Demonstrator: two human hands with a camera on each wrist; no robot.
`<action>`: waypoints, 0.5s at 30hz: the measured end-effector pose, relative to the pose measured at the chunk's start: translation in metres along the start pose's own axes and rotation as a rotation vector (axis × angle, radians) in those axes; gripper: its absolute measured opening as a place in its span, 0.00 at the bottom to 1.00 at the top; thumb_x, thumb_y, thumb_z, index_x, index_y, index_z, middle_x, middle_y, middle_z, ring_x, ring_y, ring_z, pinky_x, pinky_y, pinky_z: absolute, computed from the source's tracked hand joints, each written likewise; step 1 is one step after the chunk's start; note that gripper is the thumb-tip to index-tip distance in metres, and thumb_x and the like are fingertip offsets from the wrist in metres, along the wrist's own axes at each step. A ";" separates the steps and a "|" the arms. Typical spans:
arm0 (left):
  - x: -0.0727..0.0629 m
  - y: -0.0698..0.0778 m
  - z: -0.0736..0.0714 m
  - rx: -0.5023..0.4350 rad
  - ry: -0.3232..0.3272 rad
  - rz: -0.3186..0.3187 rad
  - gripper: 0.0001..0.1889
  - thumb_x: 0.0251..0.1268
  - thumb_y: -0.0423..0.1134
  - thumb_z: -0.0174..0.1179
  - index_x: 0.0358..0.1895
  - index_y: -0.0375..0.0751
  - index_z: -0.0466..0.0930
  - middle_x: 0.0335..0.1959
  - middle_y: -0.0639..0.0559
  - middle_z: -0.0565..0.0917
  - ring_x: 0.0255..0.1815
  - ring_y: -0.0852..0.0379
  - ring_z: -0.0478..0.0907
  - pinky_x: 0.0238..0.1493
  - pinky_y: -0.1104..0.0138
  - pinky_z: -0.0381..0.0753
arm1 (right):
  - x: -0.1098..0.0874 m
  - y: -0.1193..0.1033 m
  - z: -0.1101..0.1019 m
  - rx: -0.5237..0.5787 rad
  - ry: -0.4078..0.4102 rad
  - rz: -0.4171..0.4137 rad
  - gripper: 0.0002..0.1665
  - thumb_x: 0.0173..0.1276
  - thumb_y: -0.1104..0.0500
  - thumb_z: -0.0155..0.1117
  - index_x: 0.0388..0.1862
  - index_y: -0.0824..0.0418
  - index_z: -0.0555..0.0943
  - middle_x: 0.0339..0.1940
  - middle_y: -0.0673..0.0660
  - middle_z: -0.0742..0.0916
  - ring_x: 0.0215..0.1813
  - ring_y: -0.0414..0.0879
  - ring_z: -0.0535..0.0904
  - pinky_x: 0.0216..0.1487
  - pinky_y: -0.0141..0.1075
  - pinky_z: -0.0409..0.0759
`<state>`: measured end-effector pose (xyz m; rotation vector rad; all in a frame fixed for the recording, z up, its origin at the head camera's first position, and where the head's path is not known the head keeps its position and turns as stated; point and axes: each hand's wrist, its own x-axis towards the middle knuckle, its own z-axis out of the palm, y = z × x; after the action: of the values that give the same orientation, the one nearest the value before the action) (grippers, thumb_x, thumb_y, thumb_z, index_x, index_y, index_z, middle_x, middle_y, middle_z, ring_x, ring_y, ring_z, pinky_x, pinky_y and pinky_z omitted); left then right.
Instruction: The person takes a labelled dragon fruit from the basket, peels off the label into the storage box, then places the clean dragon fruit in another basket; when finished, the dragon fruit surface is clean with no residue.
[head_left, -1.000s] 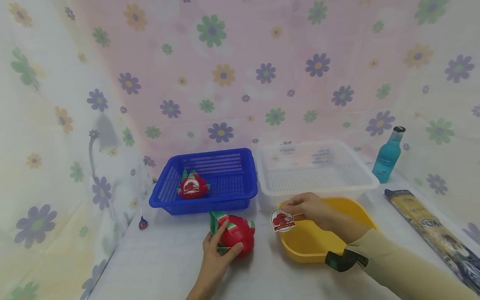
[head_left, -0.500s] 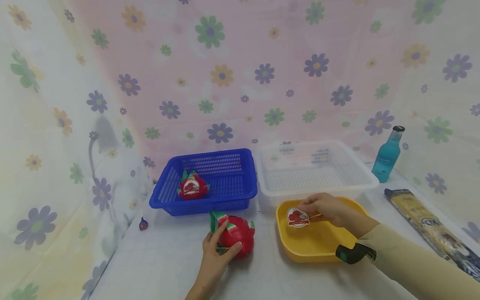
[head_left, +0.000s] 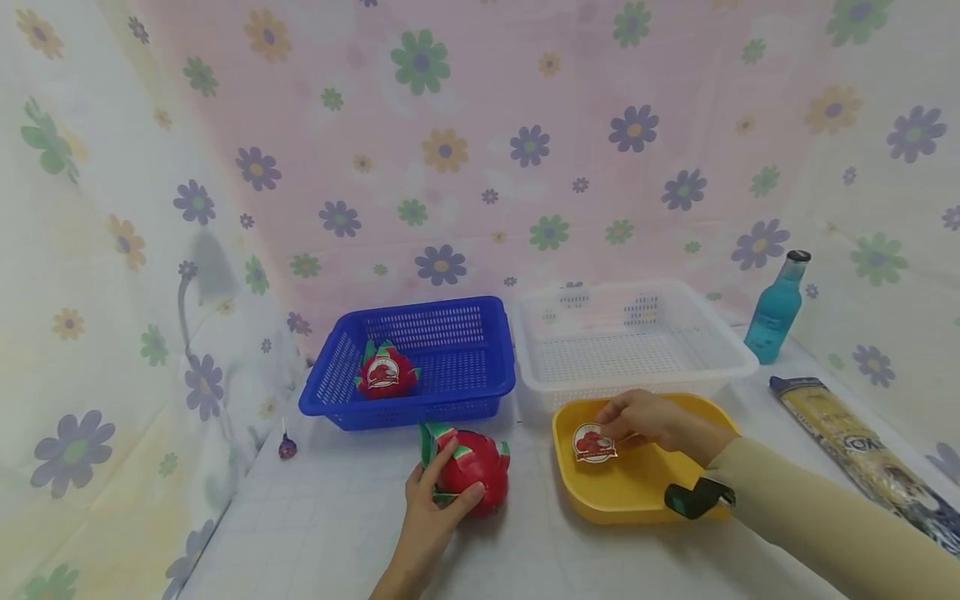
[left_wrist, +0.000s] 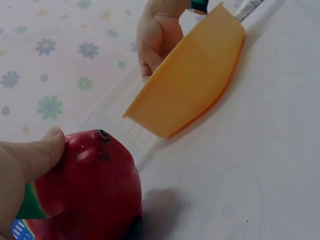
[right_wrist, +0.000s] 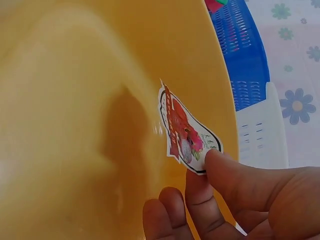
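Observation:
A round sticker (head_left: 593, 443) with a red dragon fruit picture is pinched at its edge by my right hand (head_left: 651, 421). That hand is over the yellow basin (head_left: 637, 500), and in the right wrist view the sticker (right_wrist: 184, 132) hangs slightly bent near the basin's inner wall. My left hand (head_left: 435, 517) grips a red dragon fruit (head_left: 480, 471) with green leaf tips on the white cloth, thumb and fingers around its side. From the left wrist view, the dragon fruit (left_wrist: 97, 185) shows its dark end; its underside is hidden.
A blue basket (head_left: 457, 408) at the back holds another dragon fruit (head_left: 386, 373) bearing a similar sticker. Beside it stands a white basket (head_left: 637, 385). To the right are a blue bottle (head_left: 776, 312) and a long packet (head_left: 855, 450); a lollipop (head_left: 287, 447) lies at left.
My right hand has carried the sticker rightward, from the basin's left rim to over its inside. The left hand and its dragon fruit have stayed in place.

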<state>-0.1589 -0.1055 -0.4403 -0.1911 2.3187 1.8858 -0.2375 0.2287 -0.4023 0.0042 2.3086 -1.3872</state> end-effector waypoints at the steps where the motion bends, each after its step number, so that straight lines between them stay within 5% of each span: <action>1: 0.000 0.000 0.000 0.000 0.001 0.003 0.41 0.57 0.50 0.71 0.74 0.64 0.61 0.75 0.30 0.41 0.71 0.21 0.50 0.59 0.40 0.77 | 0.001 0.000 0.000 -0.004 -0.005 -0.003 0.17 0.65 0.64 0.65 0.50 0.72 0.79 0.39 0.56 0.85 0.38 0.45 0.79 0.45 0.38 0.85; 15: 0.000 -0.002 -0.001 -0.001 0.004 -0.002 0.40 0.58 0.50 0.71 0.74 0.64 0.62 0.75 0.30 0.42 0.71 0.20 0.50 0.59 0.39 0.77 | 0.011 0.000 0.005 -0.067 -0.025 0.000 0.14 0.64 0.66 0.64 0.48 0.71 0.82 0.34 0.53 0.84 0.35 0.46 0.76 0.37 0.36 0.79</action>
<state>-0.1584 -0.1064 -0.4422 -0.1970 2.3195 1.8878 -0.2456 0.2223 -0.4082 -0.0332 2.3334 -1.3019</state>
